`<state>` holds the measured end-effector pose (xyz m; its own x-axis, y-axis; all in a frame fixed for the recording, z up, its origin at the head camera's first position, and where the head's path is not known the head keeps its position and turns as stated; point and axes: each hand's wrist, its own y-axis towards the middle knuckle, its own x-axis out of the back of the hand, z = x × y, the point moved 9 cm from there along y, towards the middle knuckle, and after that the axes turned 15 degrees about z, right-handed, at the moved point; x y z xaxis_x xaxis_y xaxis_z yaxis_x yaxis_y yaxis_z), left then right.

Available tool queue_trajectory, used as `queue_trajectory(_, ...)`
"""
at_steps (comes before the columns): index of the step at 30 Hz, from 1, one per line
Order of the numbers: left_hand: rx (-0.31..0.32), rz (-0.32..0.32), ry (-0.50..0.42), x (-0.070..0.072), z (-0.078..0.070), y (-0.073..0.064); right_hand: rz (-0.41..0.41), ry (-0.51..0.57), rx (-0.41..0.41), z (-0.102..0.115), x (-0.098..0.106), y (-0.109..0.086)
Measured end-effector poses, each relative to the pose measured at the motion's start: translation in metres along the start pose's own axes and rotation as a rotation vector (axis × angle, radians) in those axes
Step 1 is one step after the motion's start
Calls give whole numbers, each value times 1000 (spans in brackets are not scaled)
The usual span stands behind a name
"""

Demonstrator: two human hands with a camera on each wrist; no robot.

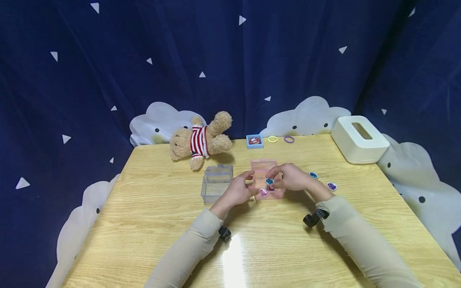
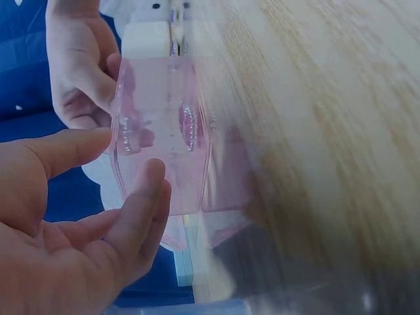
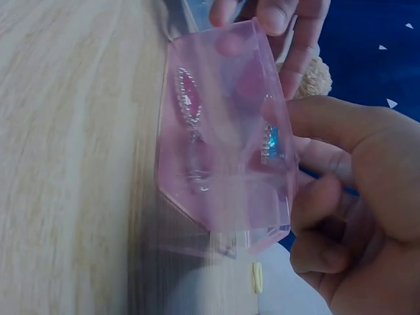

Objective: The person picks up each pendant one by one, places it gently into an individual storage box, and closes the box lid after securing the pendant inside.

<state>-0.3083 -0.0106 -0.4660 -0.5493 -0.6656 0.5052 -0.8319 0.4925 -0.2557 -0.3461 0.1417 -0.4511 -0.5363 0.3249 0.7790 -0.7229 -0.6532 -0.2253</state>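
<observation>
A clear pink box (image 1: 275, 195) stands with its lid (image 1: 264, 164) raised toward the back. My right hand (image 1: 293, 177) pinches a teal gem with a beaded rim (image 1: 269, 181) between thumb and fingers, inside the box's upper part; the right wrist view shows the gem (image 3: 272, 142) through the pink wall. A pink gem (image 1: 264, 193) and a magenta gem (image 1: 272, 189) lie lower in the box. On the box's left side, my left hand (image 1: 240, 188) has its fingers spread, fingertips (image 2: 155, 169) at the wall and rim.
A clear grey box (image 1: 212, 197) stands open left of the pink one. A blue gem (image 1: 313, 175) and a purple gem (image 1: 332, 187) lie to the right. Behind are a teddy bear (image 1: 199, 141), a small blue case (image 1: 255, 141), yellow and purple rings (image 1: 289, 139) and a white tissue box (image 1: 360, 140).
</observation>
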Motion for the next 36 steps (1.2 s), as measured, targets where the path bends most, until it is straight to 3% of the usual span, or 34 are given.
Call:
queue_trajectory(12, 3, -6, 15, 0, 2, 0, -2, -119, -42, -1, -8, 2)
queue_trajectory(19, -9, -12, 17, 0, 1, -1, -27, -150, -21, 0, -8, 2)
queue_trajectory(26, -9, -15, 11, 0, -1, -2, -31, -106, -42, -2, -5, 0)
queue_trajectory(36, -10, -10, 23, 2, 0, -1, -53, -3, -8, -6, 6, -8)
